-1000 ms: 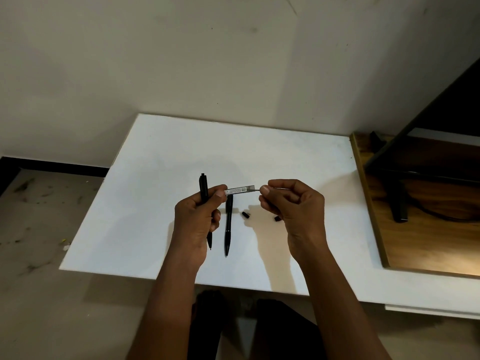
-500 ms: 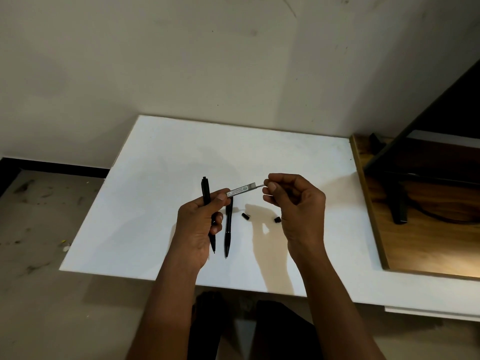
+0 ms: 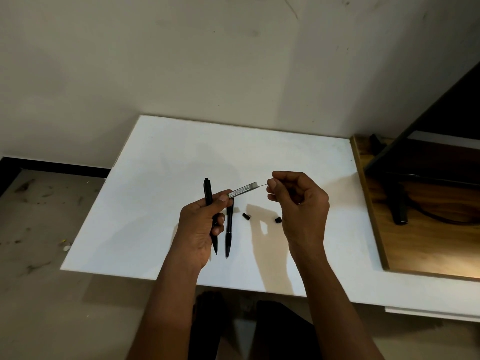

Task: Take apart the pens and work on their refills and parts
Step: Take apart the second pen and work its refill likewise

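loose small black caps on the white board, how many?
2: one cap just right of the lying pen, the other cap beside the right hand. Hands may hide more.

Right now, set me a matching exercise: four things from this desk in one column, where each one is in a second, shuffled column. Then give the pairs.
Things
1. labelled silver tube
2. thin rod
3. black pen with clip
4. small black cap

Places
A. lying loose on the white board
B. held in the palm of the left hand
C. pinched by the right hand fingertips
D. pinched at its lower end by the left thumb and forefinger

Pairs: 1-D, 2-C, 3-B, 4-A
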